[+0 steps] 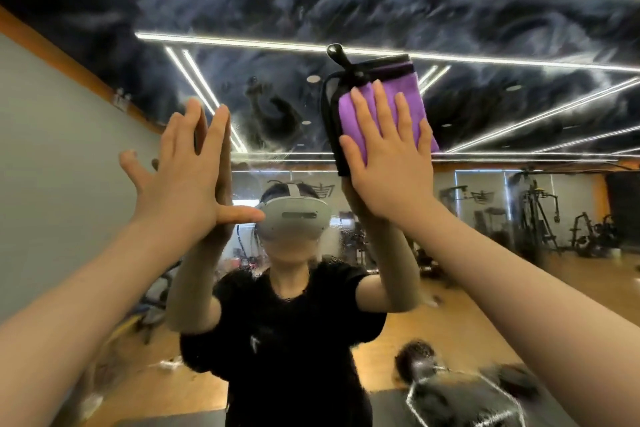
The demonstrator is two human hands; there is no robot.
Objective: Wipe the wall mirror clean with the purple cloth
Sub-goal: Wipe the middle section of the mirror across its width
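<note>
While fingers lie straight, right hand (388,163) presses purple cloth (388,107) flat | mirror (277,107).

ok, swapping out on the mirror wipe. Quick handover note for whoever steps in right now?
Right hand: flat, fingers straight, pressing the purple cloth against the wall mirror, high up.
Left hand: open, fingers spread, palm at the glass, holding nothing.
Done: cannot tell how much has been wiped.
Left: droplets and smears show across the middle of the mirror, below the cloth; wipe down through them.

Head view, close, facing mirror (485,218)
</note>
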